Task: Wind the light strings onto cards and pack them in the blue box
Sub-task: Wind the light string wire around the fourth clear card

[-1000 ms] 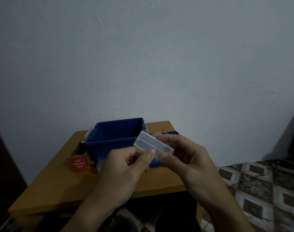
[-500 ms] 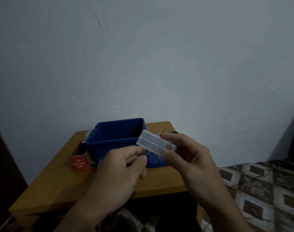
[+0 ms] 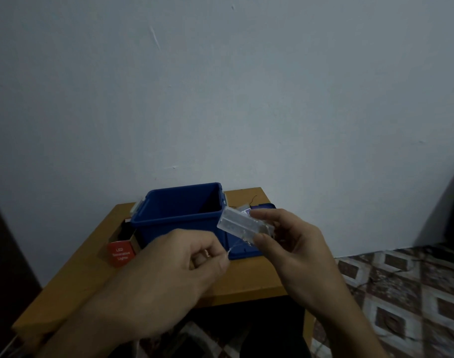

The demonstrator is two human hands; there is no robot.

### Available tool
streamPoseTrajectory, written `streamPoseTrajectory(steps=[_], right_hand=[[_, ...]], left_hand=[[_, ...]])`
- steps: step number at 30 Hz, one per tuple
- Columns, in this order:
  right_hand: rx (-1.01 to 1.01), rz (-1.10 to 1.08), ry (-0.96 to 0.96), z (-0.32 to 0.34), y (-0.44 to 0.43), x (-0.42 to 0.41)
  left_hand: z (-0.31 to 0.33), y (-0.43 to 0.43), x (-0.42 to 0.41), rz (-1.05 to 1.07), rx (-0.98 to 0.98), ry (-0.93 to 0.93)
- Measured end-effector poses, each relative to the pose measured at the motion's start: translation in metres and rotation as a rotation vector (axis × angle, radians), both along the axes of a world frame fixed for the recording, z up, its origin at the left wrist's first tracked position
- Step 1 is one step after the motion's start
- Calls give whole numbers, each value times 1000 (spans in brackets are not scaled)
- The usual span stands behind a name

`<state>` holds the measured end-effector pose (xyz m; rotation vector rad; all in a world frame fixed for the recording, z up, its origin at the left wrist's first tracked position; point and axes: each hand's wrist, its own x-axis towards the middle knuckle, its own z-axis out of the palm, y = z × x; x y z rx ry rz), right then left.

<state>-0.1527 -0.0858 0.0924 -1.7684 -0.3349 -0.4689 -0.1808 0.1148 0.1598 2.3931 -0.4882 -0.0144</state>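
My right hand (image 3: pixel 293 244) pinches a clear plastic battery case (image 3: pixel 240 223) of a light string, held tilted above the table's front right part. A thin wire (image 3: pixel 235 246) runs from the case down to my left hand (image 3: pixel 184 264), whose curled fingers pinch it. Behind both hands the open blue box (image 3: pixel 179 215) stands on the wooden table (image 3: pixel 249 280). The box's inside looks dark and its contents are hidden.
A red LED lights carton (image 3: pixel 120 250) lies left of the blue box. A blue lid (image 3: pixel 242 250) lies flat right of the box, with small items behind it. The wall stands close behind the table. Patterned floor tiles lie to the right.
My left hand has drawn away from the battery case, down and left, pulling the thin wire taut. My right hand keeps hold of the case and has shifted slightly right.
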Motion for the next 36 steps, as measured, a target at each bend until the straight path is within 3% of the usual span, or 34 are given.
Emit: streamPoseTrajectory(steps=[9, 14, 19, 24, 30, 33, 36], right_hand=[[-112, 301, 137, 6, 2, -9], [89, 473, 197, 7, 0, -11], [262, 568, 178, 7, -6, -11], [395, 559, 151, 9, -6, -10], [402, 364, 93, 6, 0, -5], [357, 267, 31, 6, 6, -8], [295, 220, -20, 8, 11, -11]], left_hand=[[46, -3, 22, -155, 279, -358], [52, -1, 54, -274, 220, -215], [37, 7, 71, -325, -64, 121], [-8, 4, 65, -303, -468, 331], [-50, -12, 44, -205, -1064, 408], [-54, -16, 36, -161, -1175, 345], [-51, -18, 32, -78, -1119, 221]])
